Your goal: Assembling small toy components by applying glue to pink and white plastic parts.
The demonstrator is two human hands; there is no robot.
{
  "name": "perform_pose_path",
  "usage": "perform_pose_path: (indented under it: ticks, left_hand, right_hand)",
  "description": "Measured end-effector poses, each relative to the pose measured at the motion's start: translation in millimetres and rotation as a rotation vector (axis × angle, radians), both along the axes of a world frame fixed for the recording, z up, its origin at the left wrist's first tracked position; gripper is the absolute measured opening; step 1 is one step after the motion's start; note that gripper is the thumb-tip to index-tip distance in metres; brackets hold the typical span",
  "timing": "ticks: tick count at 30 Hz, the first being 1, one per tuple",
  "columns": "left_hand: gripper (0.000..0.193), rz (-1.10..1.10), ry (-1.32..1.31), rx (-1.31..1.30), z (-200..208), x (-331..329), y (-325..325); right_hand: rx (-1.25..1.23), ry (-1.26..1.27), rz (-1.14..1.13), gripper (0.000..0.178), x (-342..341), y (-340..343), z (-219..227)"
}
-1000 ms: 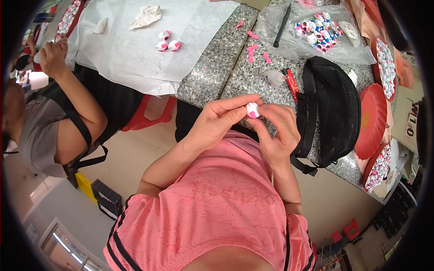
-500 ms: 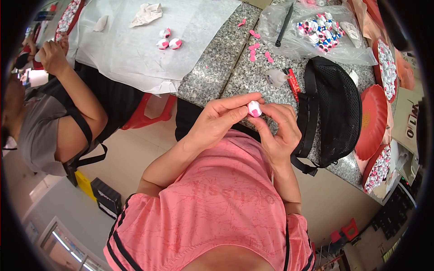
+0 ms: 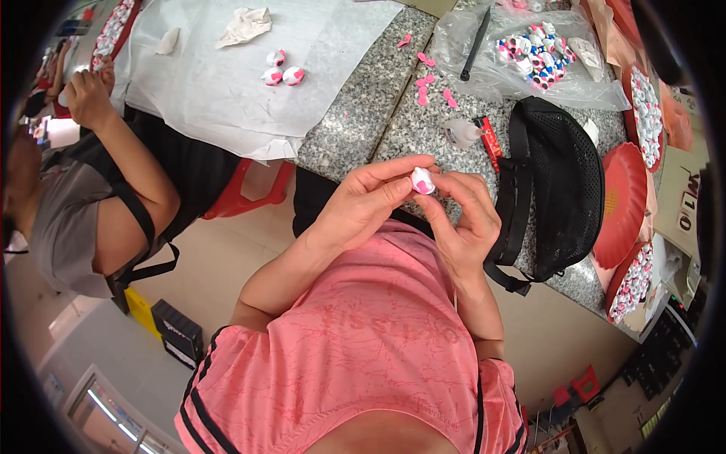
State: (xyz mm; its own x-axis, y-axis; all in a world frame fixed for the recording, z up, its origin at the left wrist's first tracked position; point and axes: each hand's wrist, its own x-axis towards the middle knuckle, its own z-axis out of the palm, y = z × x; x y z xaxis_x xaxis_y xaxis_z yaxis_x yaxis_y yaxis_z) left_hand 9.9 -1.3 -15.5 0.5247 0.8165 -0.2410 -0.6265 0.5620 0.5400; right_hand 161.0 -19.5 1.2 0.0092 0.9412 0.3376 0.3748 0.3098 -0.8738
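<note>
L hand + R hand both pinch small wht/pink piece btwn thumbs & fingertips, near table edge. Black mesh bag close on R, standing btwn R hand & red dish. Clear bottle + red tube just beyond hands, side by side. Farther: pink bits; plastic bag w/ wht/blue/pink pcs, black stick across it. Far L: three wht/pink balls on wht sheet.
</note>
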Motion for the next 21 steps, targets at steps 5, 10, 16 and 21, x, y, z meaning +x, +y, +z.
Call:
perform_pose_path:
  ticks: [5, 10, 16, 21]
  left_hand:
    - [0.032, 0.006, 0.040, 0.009, -0.1, -1.0, 0.9]
    - [0.031, 0.041, 0.031, 0.011, -1.4, -0.5, 0.1]
    - [0.032, 0.066, 0.040, 0.033, -3.1, 1.6, -1.9]
    - [0.033, 0.061, 0.016, 0.020, -1.8, 1.4, -1.3]
  right_hand:
    - [-0.057, 0.118, 0.017, 0.030, -1.3, 0.9, -2.0]
    - [-0.056, 0.113, 0.039, 0.031, -1.1, 2.8, -1.8]
    - [0.004, 0.037, -0.006, 0.032, -5.1, 2.4, -1.9]
    - [-0.044, 0.077, -0.027, 0.033, -6.4, 2.7, -1.8]
